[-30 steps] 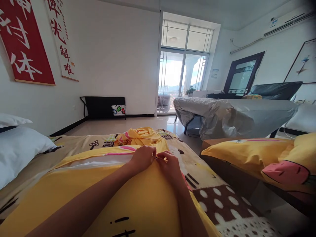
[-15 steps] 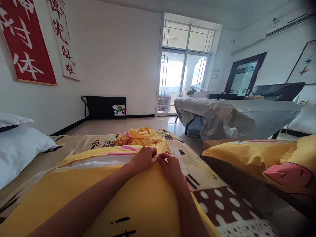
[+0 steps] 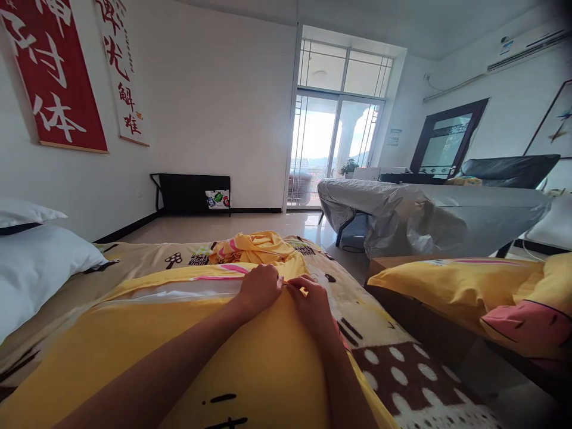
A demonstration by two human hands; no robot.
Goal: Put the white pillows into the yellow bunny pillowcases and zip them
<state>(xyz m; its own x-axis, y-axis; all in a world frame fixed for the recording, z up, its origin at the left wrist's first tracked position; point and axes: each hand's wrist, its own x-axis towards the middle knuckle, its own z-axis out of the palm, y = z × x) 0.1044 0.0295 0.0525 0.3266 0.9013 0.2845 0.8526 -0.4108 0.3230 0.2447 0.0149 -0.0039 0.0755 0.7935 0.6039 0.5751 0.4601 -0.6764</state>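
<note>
A yellow pillowcase with black and pink print lies in front of me on the bed, over a white pillow that shows through the long opening at its far edge. My left hand is closed, its fingertips pinching that edge near the right end of the opening. Just beside it, my right hand pinches the same edge between thumb and fingers. The fingertips of both hands nearly meet; any small part between them is too small to make out. Crumpled yellow fabric lies just beyond.
White pillows lie at the left. A patterned blanket covers the bed. At right, a yellow pillow rests on a brown box. Behind stands a table under plastic sheeting; a folded black frame leans against the wall.
The view has shifted slightly. Both hands stay at the same edge of the pillowcase, with a slightly wider gap between their fingertips.
</note>
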